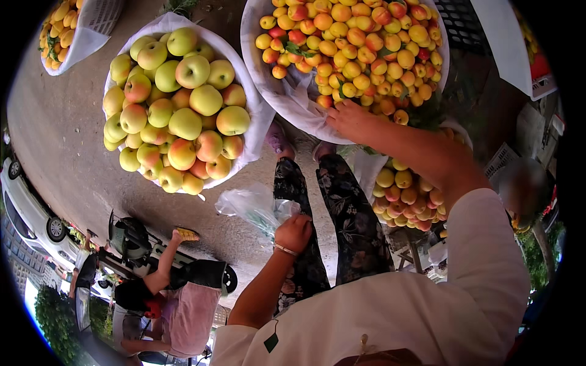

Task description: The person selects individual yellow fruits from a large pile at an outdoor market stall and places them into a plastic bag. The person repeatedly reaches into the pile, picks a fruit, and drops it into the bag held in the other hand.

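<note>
My left hand point(293, 232) is closed around the gathered neck of a clear plastic bag point(247, 208), which hangs loosely to the left of my legs. My right hand point(349, 121) reaches over the near rim of a round basket point(254, 50) lined with white cloth. Its fingers touch the apricots point(357, 59) and the bunched liner point(297, 96); whether they grip a fruit is hidden. Many orange-yellow apricots fill the far and right parts of this basket. To its left stands another cloth-lined basket point(258, 123) heaped with green-yellow, red-blushed apples point(183, 123).
Under my right arm is a pile of yellow-red fruit point(403, 196). A basket of yellow fruit point(59, 34) stands at the far left, and a black plastic crate point(462, 25) at the upper right. A person point(192, 315) sits on a scooter point(132, 242) at lower left, near a parked white car point(34, 215).
</note>
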A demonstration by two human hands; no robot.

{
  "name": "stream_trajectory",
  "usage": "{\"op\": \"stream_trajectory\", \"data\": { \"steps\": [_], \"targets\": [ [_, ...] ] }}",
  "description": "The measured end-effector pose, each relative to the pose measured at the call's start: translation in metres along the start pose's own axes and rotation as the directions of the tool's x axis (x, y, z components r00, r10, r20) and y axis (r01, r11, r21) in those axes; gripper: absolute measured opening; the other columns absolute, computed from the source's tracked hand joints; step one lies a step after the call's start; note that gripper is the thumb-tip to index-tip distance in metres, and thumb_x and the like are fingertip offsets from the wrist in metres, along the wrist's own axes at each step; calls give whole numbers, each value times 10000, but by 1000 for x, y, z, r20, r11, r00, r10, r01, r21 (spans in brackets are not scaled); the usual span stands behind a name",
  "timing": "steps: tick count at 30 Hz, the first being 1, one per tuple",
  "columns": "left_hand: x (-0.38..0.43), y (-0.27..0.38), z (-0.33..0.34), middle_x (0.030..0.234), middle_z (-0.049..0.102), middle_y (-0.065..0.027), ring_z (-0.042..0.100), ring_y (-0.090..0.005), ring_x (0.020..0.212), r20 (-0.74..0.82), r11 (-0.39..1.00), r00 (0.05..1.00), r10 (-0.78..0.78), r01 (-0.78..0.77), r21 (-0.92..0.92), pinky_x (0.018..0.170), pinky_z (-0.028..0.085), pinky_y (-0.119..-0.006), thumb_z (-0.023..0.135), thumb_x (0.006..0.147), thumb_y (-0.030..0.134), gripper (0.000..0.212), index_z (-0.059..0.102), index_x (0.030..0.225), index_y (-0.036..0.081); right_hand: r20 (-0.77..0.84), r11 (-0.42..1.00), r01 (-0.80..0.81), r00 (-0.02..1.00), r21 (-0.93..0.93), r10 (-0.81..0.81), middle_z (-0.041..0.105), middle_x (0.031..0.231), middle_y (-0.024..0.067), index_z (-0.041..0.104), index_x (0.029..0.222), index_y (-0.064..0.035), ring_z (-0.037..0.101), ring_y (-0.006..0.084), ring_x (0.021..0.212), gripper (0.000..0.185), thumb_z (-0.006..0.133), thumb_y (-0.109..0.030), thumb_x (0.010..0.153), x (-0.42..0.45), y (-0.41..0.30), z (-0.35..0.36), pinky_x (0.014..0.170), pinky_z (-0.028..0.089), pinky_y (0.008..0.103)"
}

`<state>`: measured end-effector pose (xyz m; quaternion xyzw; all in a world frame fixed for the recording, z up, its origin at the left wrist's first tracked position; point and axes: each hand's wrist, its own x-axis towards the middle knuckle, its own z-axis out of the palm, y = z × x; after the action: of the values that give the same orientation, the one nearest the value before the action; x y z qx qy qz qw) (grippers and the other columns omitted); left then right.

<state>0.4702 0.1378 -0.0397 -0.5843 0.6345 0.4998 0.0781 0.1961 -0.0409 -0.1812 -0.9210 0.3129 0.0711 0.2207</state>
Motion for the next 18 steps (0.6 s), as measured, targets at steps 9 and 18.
{"op": "stream_trajectory", "data": {
  "steps": [9,18],
  "targets": [
    [2,-2,0,793,611,-57,614,-279,693,5,1000,1000,6,-6,-4,600,504,-390,587,765,181,74,611,830,154,210,980,-182,964,78,162,516,995,77,560,968,-75,545,217,940,264,596,-153,718,17,-10,-24,786,416,339],
    [3,-3,0,776,606,-54,611,-285,672,17,999,1000,12,-12,36,569,499,-411,579,771,182,79,615,838,158,206,960,-278,942,27,267,534,956,84,552,939,-51,596,199,834,235,573,-129,718,12,-12,-7,650,480,328]
  ]
}}
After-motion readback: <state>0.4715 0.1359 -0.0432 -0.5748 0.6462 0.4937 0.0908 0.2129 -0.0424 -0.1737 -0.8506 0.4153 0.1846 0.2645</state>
